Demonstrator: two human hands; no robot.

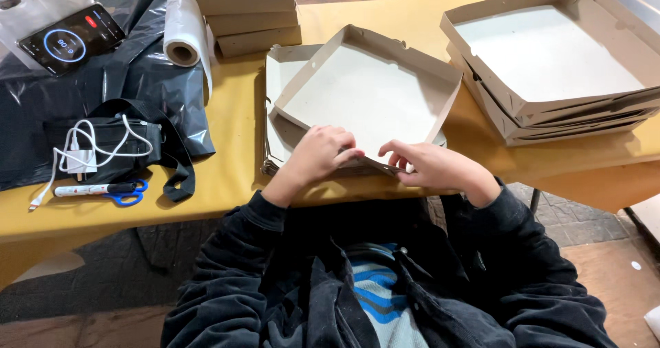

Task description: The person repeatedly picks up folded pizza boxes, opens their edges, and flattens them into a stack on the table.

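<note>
We see both forearms reaching forward from dark sleeves over the yellow table (227, 125). The left hand (317, 154) lies curled, knuckles up, its grip clamped on the near corner of a half-folded cardboard box (368, 90). The right hand (430, 164) pinches the same edge just beside it, fingers bent. The box rests tilted on a stack of flat box blanks (278, 138) at the table's near edge.
</note>
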